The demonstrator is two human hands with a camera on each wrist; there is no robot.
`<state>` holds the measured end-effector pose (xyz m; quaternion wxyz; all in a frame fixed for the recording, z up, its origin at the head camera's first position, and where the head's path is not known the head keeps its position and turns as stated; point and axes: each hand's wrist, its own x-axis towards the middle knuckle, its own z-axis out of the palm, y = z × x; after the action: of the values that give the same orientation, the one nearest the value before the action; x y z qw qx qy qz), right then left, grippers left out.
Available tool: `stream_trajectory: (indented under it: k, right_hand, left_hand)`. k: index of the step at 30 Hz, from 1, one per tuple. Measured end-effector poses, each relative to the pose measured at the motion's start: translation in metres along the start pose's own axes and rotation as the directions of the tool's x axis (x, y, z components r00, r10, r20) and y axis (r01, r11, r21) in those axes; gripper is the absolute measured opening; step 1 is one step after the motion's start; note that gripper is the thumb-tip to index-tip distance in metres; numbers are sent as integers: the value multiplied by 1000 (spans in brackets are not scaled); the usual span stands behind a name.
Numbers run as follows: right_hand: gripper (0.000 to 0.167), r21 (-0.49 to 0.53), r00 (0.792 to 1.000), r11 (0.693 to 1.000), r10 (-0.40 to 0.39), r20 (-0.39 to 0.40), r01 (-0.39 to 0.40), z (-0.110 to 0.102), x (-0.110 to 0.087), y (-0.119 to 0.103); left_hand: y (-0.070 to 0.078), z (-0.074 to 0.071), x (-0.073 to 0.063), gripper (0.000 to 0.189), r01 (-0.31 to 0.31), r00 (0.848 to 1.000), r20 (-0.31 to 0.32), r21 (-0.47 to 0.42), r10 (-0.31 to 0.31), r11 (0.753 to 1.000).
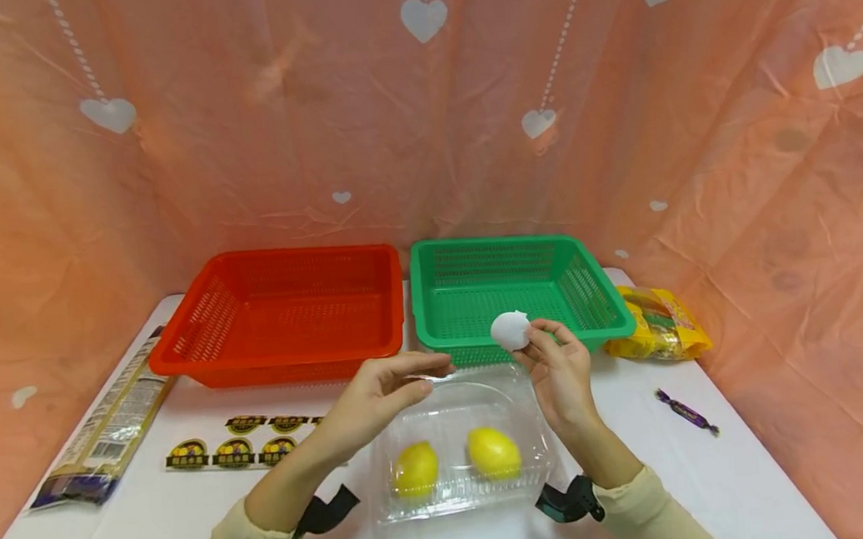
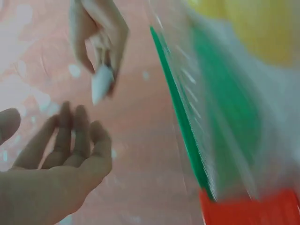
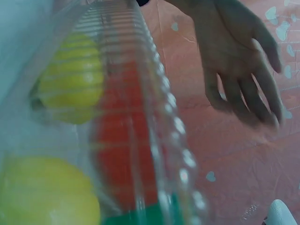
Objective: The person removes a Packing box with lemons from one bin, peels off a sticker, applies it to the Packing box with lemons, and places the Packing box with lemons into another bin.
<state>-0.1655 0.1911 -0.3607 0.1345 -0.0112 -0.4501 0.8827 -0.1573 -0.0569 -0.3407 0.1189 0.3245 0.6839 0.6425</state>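
My right hand (image 1: 562, 377) pinches a small white sticker (image 1: 510, 331), rounded with a little tab at its edge, between thumb and fingertips. In the left wrist view the sticker (image 2: 102, 84) appears nearly edge-on. My left hand (image 1: 380, 398) is raised left of it with fingers stretched out and nothing in them. Below both hands sits a clear plastic clamshell box (image 1: 459, 505) with ridged edges. Inside lie two yellow lemons, a left lemon (image 1: 416, 469) and a right lemon (image 1: 494, 453).
A red basket (image 1: 281, 370) and a green basket (image 1: 608, 324) stand at the back. A sticker sheet (image 1: 219, 462) lies at left, beside a long flat packet (image 1: 115, 425). A yellow snack bag (image 1: 661, 324) and purple wrapped candy (image 1: 686, 412) are at right.
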Motion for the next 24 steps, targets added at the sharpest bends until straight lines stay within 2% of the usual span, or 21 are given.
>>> stream_trajectory:
  k: [2, 4, 9, 13, 18, 22, 24]
  right_hand:
    - [15, -9, 1000, 1000, 0, 7, 0, 0, -2, 1]
    - [14, -17, 1000, 1000, -1, 19, 1, 1, -3, 3]
    - [14, -49, 998, 999, 12, 69, -8, 2, -8, 8]
    - [17, -77, 992, 997, 3, 126, 7, 3, -11, 12]
    - [21, -104, 979, 992, -43, 198, 65, 5, -13, 16]
    - [21, -101, 977, 989, -83, 196, 104, 5, -14, 16]
    - [20, -96, 977, 988, -99, 188, 119, 5, -14, 16]
  left_hand:
    - [0, 8, 9, 42, 48, 997, 58, -13, -48, 999]
    - [-2, 13, 18, 46, 94, 992, 91, -39, -90, 995]
    - [-8, 16, 28, 50, 161, 984, 95, -141, -148, 977]
    - [-10, 17, 28, 50, 171, 983, 89, -174, -158, 970]
    - [-11, 18, 28, 48, 174, 984, 62, -196, -165, 965]
    - [-10, 19, 26, 42, 166, 985, -12, -175, -171, 970]
    - [-10, 19, 25, 38, 158, 986, -22, -150, -163, 976]
